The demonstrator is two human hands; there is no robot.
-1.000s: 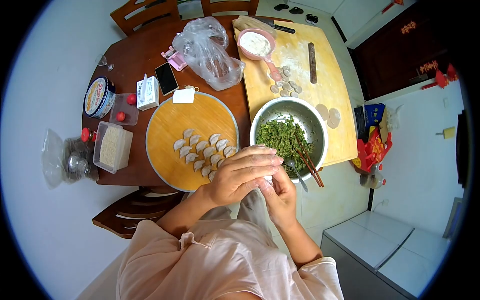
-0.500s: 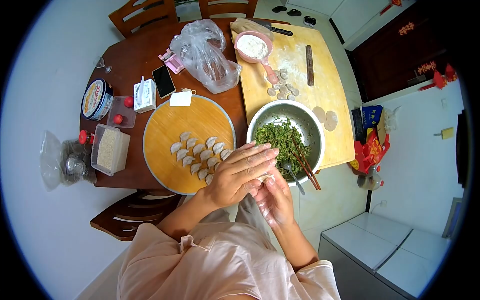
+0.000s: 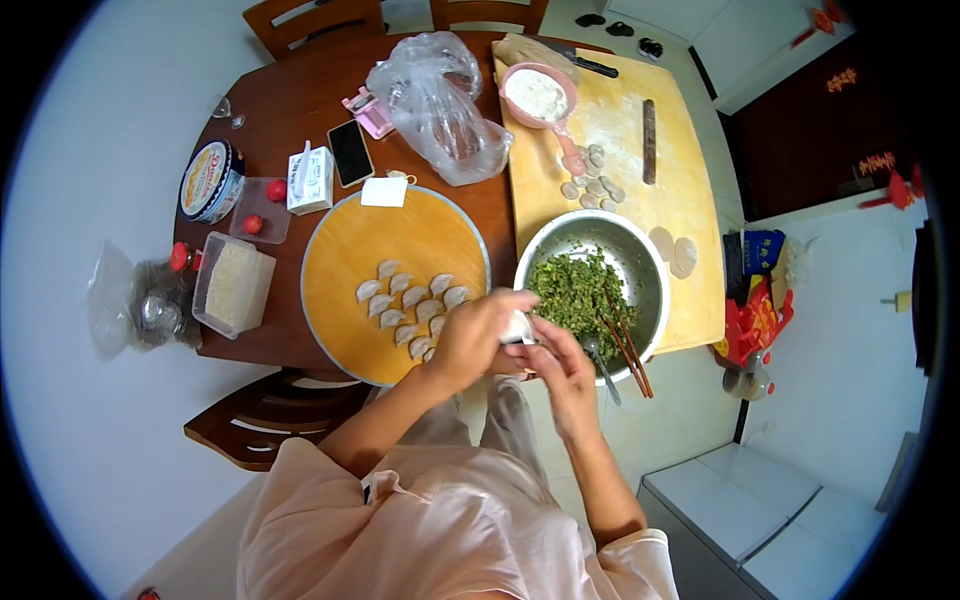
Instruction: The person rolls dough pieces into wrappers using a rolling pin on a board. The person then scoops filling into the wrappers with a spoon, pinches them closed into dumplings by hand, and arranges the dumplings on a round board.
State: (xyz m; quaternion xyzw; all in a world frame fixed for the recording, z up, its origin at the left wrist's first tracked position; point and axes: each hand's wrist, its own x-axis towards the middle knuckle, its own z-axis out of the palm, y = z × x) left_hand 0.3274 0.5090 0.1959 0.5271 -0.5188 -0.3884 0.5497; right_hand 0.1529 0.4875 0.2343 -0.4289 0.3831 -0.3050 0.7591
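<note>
A pale dumpling (image 3: pixel 517 328) sits between my two hands, close to the near left rim of the metal bowl (image 3: pixel 657 262). My left hand (image 3: pixel 474 338) curls round it from the left, with the thumb side up. From the right, the bent fingers of my right hand (image 3: pixel 562 372) pinch its edge. Fingers cover part of the dumpling. Chopped green filling (image 3: pixel 570 290) lies in the bowl, where chopsticks (image 3: pixel 629 350) and a spoon (image 3: pixel 604 374) lean on the rim. Several shaped dumplings (image 3: pixel 391 318) rest on the round wooden board (image 3: pixel 340 250) left of my hands.
On the floured cutting board (image 3: pixel 690 215) lie dough pieces (image 3: pixel 596 186), flattened wrappers (image 3: pixel 684 257), a rolling stick (image 3: pixel 649 142), a knife (image 3: pixel 597 67) and a pink flour scoop (image 3: pixel 537 94). A plastic bag (image 3: pixel 440 110), phone (image 3: pixel 350 153) and rice container (image 3: pixel 236 285) stand farther left.
My left hand, stretched flat across my right hand before, has drawn back left and curled round the dumpling. My right fingers have bent in against it. The whole view has shifted slightly.
</note>
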